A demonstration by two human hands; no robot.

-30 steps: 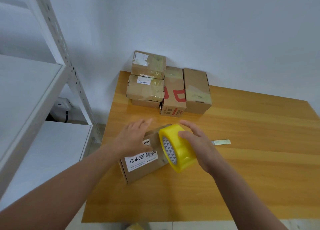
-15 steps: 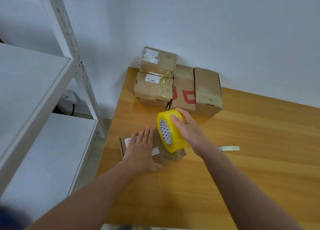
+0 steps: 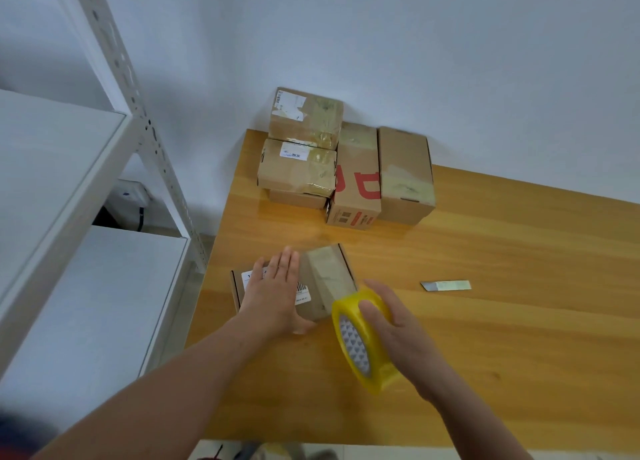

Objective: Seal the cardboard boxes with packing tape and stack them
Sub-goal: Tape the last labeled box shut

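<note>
A small cardboard box (image 3: 327, 281) with a white label lies flat near the table's left front. My left hand (image 3: 275, 295) presses flat on its top, fingers spread. My right hand (image 3: 393, 335) grips a yellow roll of packing tape (image 3: 360, 343) just off the box's near right corner. A clear strip of tape runs from the roll up across the box top. At the table's back, several taped boxes (image 3: 346, 161) stand together against the wall, the left ones stacked.
A small metal blade (image 3: 446, 285) lies on the wooden table (image 3: 502, 286) to the right of the box. A white metal shelving unit (image 3: 69, 182) stands close on the left. The white wall is right behind the stacked boxes.
My right hand has drawn the tape roll from over the box's far side toward me and down to the right, laying tape across the top. My left hand has stayed pressed on the box.
</note>
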